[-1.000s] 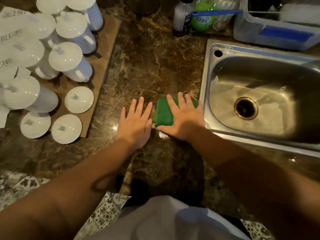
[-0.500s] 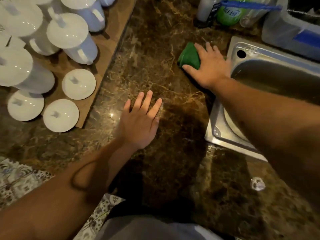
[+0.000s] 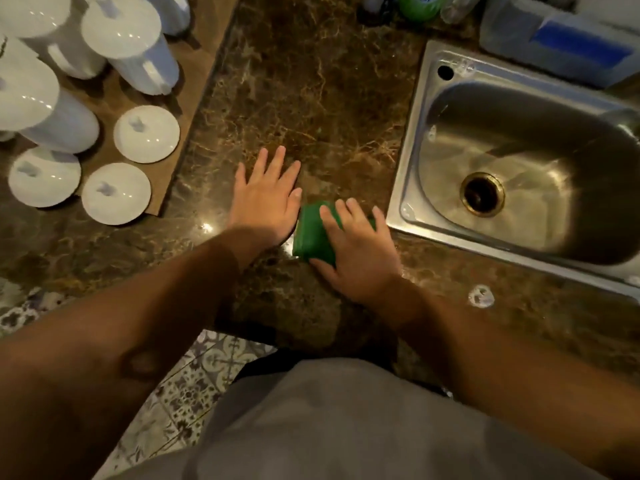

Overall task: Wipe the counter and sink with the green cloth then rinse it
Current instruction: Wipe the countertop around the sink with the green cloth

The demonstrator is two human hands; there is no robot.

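Note:
The folded green cloth [image 3: 310, 233] lies on the brown marble counter [image 3: 311, 98] near its front edge, just left of the steel sink [image 3: 412, 174]. My right hand [image 3: 360, 251] presses flat on top of the cloth, fingers spread over it and covering its right part. My left hand [image 3: 266, 199] rests flat on the counter right beside the cloth's left side, fingers apart, holding nothing. The sink basin is bare, with a brass drain [image 3: 482, 192] in its middle.
White lidded mugs [image 3: 131, 43] and loose white lids [image 3: 116, 194] stand on a brown cardboard sheet [image 3: 194, 74] at the left. Bottles [image 3: 415, 5] and a grey-blue bin [image 3: 561, 46] line the back. A small foam spot [image 3: 481, 296] sits on the counter in front of the sink.
My right hand has pulled the cloth from the back of the counter, beside the sink's far corner, to the front edge next to my left hand. The left hand stayed planted.

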